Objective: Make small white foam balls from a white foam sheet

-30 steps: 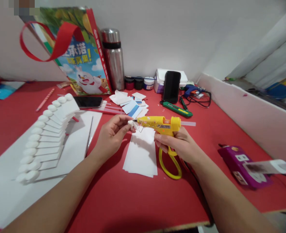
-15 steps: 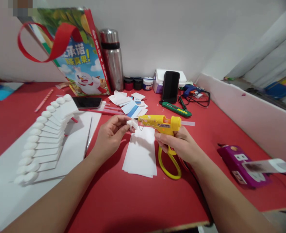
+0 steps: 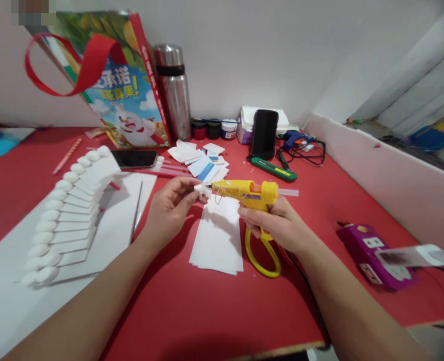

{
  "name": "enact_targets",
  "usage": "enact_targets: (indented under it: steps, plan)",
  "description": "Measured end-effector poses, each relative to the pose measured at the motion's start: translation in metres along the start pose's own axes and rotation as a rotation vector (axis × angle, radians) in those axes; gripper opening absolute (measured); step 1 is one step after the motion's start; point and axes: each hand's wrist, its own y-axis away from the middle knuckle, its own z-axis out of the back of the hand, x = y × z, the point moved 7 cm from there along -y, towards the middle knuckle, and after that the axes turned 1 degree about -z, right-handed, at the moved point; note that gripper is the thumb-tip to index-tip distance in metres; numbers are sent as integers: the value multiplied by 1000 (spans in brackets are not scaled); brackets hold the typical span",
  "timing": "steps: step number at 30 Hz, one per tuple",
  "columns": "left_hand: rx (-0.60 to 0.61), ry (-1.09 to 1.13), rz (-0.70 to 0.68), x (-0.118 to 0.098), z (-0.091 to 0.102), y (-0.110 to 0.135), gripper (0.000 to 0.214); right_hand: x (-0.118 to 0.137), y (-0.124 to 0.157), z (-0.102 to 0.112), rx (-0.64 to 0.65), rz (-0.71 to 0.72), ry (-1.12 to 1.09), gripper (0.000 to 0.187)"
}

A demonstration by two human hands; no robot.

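Observation:
Between the thumb and fingers of my left hand [image 3: 171,208] is a small white piece [image 3: 203,191]; its exact kind is too small to make out. My right hand [image 3: 272,220] is wrapped round the handle of a yellow hot glue gun [image 3: 240,190], with a clear glue stick [image 3: 288,192] jutting from its back. The nozzle points left and meets the white piece. Below them lie several white paper strips [image 3: 217,240]. Yellow-handled scissors [image 3: 276,268] rest under my right hand, their blades hidden.
At left, a curved row of white cards with round white ends [image 3: 71,215] stands on a white sheet [image 3: 3,321]. Behind are paper scraps [image 3: 206,165], a phone [image 3: 137,159], a steel flask [image 3: 174,95] and a green cutter [image 3: 274,169]. A purple box [image 3: 372,255] sits at right.
The glue gun has shifted slightly left, bringing its nozzle to the white piece. My left hand has turned the piece a little.

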Motion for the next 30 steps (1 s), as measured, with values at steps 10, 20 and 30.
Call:
enact_targets:
  steps: [10,20,30]
  plan:
    - [2,-52,-41,-4,-2,1,13,3,-1,-5,34,12,-60,33]
    - [-49,-86,-54,-7,3,0,13,7,2,4,-2,16,-15,39]
    - [-101,64,111,10,6,-1,29,5,1,-7,32,17,-22,34]
